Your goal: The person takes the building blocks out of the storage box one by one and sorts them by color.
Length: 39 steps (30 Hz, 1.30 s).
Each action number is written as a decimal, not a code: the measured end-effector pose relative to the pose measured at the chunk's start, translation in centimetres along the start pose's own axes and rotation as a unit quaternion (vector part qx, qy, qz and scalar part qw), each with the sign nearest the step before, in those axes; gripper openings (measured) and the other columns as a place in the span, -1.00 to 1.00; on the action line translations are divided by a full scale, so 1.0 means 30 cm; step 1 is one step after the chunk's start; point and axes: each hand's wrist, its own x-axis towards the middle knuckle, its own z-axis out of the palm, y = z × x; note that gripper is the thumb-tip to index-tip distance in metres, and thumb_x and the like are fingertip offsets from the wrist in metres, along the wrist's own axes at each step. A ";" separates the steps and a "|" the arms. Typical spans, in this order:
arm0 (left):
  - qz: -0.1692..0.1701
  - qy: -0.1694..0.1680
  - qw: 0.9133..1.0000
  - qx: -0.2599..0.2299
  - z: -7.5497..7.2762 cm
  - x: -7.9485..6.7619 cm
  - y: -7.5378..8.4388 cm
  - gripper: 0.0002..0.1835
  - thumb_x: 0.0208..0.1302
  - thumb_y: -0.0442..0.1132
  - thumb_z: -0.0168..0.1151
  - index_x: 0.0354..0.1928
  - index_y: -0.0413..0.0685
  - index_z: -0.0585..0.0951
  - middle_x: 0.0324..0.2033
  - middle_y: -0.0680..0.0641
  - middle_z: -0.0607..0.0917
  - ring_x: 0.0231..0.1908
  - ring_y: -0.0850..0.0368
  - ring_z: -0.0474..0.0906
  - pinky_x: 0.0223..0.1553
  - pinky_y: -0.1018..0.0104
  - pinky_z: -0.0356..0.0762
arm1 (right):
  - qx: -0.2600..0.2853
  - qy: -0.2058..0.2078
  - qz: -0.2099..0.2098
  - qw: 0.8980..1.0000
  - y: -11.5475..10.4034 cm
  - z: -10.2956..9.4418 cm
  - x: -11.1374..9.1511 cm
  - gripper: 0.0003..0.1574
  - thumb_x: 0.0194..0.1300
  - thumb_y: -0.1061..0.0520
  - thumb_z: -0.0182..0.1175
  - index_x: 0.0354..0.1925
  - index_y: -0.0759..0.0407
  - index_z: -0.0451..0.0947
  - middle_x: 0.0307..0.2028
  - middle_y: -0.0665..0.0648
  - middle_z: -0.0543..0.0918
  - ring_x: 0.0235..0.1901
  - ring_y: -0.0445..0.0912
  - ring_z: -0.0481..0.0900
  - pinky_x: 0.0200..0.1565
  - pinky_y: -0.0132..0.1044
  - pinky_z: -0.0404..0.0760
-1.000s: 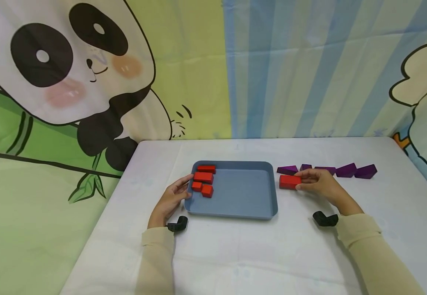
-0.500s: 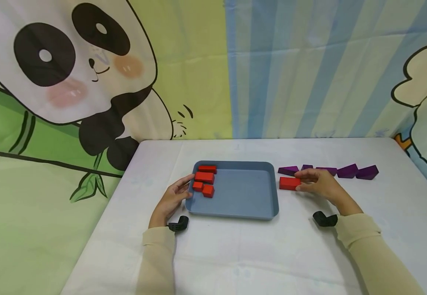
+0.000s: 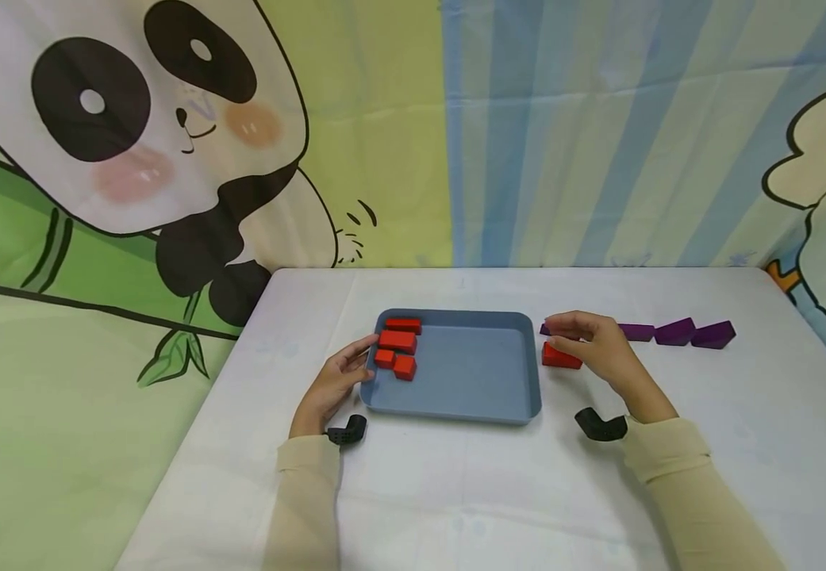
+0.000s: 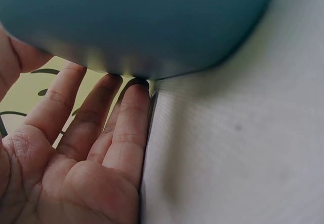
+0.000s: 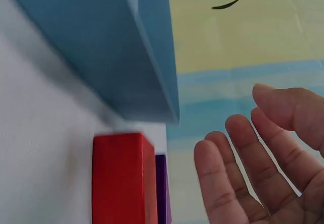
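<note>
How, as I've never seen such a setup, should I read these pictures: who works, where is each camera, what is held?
There is no machine here: a person works with a bare left hand and right hand. The wide picture comes from a camera on the person's head, looking forward and down. The two close-ups come from cameras worn on the wrists, probably the small black pieces there.

On the white table sits a blue-grey tray with four red blocks toward its left side. To its right lies a fifth red block, with purple blocks in a row behind it, partly hidden by the right hand.

The left hand touches the tray's left end. The right hand holds nothing; its close-up shows it clear of the fifth red block.
</note>
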 end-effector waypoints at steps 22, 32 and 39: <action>0.011 -0.008 1.000 0.001 -0.003 0.002 -0.003 -0.20 0.34 -0.58 0.26 0.63 -0.27 0.32 0.64 -0.23 0.29 0.62 -0.16 0.20 0.56 0.09 0.21 | 0.128 -0.037 -0.054 0.990 -0.100 0.369 0.074 -0.47 0.42 0.33 0.38 0.29 0.52 0.59 0.23 0.44 0.69 0.26 0.40 0.62 0.23 -0.18 0.69; 0.007 -0.005 1.000 0.000 -0.001 0.003 -0.001 -0.20 0.34 -0.58 0.26 0.62 -0.26 0.33 0.63 -0.23 0.29 0.61 -0.17 0.22 0.55 0.06 0.21 | 0.145 -0.064 -0.034 0.987 -0.138 0.499 0.093 -0.43 0.39 0.31 0.42 0.30 0.50 0.60 0.24 0.41 0.70 0.25 0.32 0.64 0.28 0.06 0.65; 0.009 -0.003 1.000 0.001 -0.002 0.005 -0.001 -0.21 0.35 -0.59 0.24 0.62 -0.28 0.33 0.64 -0.24 0.29 0.61 -0.18 0.22 0.53 0.16 0.27 | 0.164 -0.067 0.005 0.984 -0.163 0.591 0.099 -0.40 0.33 0.36 0.44 0.30 0.50 0.59 0.26 0.43 0.67 0.28 0.29 0.63 0.32 0.01 0.63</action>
